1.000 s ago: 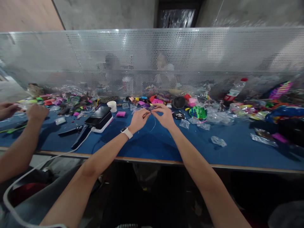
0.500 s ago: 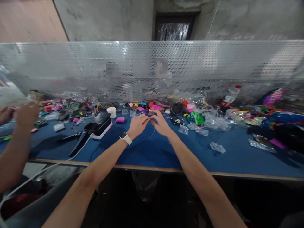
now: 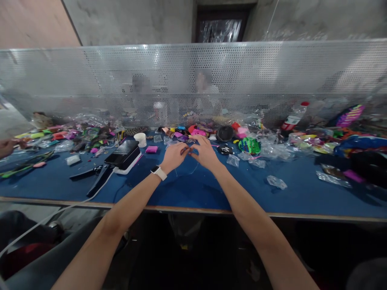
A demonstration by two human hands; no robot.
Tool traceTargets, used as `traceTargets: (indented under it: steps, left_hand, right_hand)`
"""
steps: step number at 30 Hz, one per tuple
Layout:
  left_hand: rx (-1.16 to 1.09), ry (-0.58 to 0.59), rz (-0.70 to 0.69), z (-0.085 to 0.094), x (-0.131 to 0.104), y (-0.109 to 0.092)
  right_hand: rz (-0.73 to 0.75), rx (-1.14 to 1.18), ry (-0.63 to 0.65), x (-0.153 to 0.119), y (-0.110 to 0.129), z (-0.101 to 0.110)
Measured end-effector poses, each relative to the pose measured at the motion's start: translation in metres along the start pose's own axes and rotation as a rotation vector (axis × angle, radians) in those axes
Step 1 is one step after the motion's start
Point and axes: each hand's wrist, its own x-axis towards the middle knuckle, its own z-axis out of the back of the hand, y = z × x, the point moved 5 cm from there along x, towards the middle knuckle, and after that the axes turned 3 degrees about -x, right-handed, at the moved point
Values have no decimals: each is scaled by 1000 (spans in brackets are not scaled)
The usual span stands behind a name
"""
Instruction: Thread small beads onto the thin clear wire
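Observation:
My left hand (image 3: 175, 156), with a pale-banded watch (image 3: 159, 172) on its wrist, is raised over the blue table (image 3: 187, 193). Its fingertips are pinched together and meet those of my right hand (image 3: 204, 152). A thin clear thread (image 3: 195, 169) hangs in a loop below both hands, its ends running up to the fingers. Whatever else may lie between the fingertips is too small to make out. A small pink packet (image 3: 151, 149) lies left of my left hand, and a black oval item (image 3: 225, 149) is right of my right hand.
A black phone (image 3: 122, 153) rests on a white-and-black box with a cable. Beyond stand a white cup (image 3: 140, 139) and a red-capped bottle (image 3: 294, 117), among colourful pieces along a perforated metal screen (image 3: 256, 80). Plastic bags (image 3: 276, 182) lie right. Another person's hand (image 3: 8, 147) shows far left.
The thread loop hangs wider below my hands, which stay together at the fingertips. The other person's arms have drawn back to the left, mostly out of view. The view has shifted slightly.

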Motion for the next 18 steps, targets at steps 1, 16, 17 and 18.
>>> traceTargets:
  steps: [1,16,17,18]
  left_hand:
    - [5,1,0,0,0,0]
    - [15,38,64,-11,-2,12]
    - [11,40,63,-11,-2,12]
    - [8,43,62,-11,-2,12]
  right_hand:
    - [2,-4,16,0,0,0]
    - [65,-121,77,-1,-5,-10]
    - [68,-129,84,-1,-5,-11]
    - [70,-135,93,0,-5,-11]
